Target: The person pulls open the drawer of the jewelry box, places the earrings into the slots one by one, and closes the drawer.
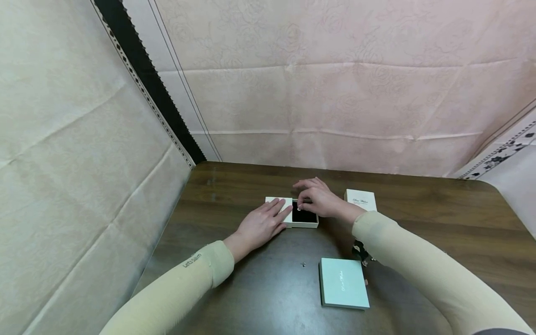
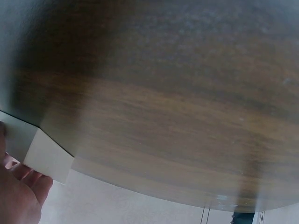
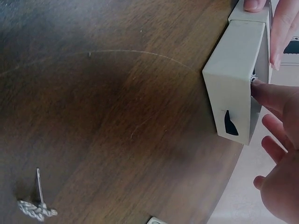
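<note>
A small white drawer-style box [image 1: 305, 225] lies on the table, its black-lined inner tray [image 1: 304, 216] pulled out to the right. My left hand [image 1: 260, 222] rests across the white sleeve [image 1: 288, 202], fingers extended over its top and thumb at the near side. Over the tray, my right hand [image 1: 320, 200] pinches a tiny sparkly silver earring [image 3: 253, 78] between curled fingertips; most of it is hidden by them. Nearer on the table lies a silver stud earring [image 3: 37, 210] with its post pointing up in the right wrist view.
A mint-green box [image 1: 344, 283] lies at the front right. Behind my right forearm is a white printed box [image 1: 361, 198], partly covered. A dark item with silvery bits [image 1: 360, 251] shows beside that sleeve. Pale patterned cloth [image 1: 335, 102] hangs behind the wooden table [image 1: 238, 179].
</note>
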Available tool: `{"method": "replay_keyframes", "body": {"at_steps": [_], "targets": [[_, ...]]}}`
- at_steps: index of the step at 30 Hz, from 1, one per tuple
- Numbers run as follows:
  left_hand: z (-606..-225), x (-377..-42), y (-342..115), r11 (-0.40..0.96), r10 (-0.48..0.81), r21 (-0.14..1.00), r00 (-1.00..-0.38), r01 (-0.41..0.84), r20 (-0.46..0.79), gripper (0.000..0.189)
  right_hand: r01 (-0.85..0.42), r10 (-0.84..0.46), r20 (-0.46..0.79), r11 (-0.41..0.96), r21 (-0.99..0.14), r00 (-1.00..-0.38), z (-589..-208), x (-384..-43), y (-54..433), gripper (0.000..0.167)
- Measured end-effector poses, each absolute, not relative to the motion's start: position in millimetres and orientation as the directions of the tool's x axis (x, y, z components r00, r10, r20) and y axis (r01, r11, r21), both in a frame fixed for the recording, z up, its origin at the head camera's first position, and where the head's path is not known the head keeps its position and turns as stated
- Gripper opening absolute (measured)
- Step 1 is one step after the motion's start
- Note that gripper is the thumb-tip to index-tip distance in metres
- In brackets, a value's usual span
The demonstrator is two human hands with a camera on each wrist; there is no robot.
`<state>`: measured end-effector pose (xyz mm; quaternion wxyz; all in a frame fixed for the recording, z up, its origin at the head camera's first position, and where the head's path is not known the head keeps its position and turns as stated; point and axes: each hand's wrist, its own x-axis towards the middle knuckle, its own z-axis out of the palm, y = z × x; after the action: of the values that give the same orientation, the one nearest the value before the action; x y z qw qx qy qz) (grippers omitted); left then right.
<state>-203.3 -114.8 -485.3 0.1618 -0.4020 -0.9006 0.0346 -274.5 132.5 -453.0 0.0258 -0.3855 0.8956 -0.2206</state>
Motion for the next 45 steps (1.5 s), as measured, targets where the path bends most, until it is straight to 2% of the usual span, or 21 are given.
{"method": "replay_keyframes", "body": {"at_steps": [6,12,24,38,45], "targets": [[-485,-203,-115,0.676,0.735,-0.202,-0.628,0.709,0.256,0.054,-0.689,-0.69,0.137,0.642,-0.337,-0.71,-453,-274,130,0.016],[-483,-202,-115,0.676,0.735,-0.2,-0.632,0.709,0.245,0.053,-0.724,-0.701,0.189,0.644,-0.245,-0.687,-454,-274,129,0.015],[-484,-201,-115,0.68,0.733,-0.206,-0.637,0.704,0.239,0.054,-0.731,-0.704,0.196,0.661,-0.171,-0.682,-455,-272,126,0.014],[-485,-201,-114,0.681,0.732,-0.206,-0.643,0.703,0.224,0.055,-0.732,-0.694,0.23,0.65,-0.205,-0.682,-438,-261,140,0.01],[-484,-201,-116,0.677,0.735,-0.208,-0.633,0.706,0.245,0.054,-0.758,-0.711,0.265,0.612,-0.225,-0.652,-429,-244,150,0.013]]}}
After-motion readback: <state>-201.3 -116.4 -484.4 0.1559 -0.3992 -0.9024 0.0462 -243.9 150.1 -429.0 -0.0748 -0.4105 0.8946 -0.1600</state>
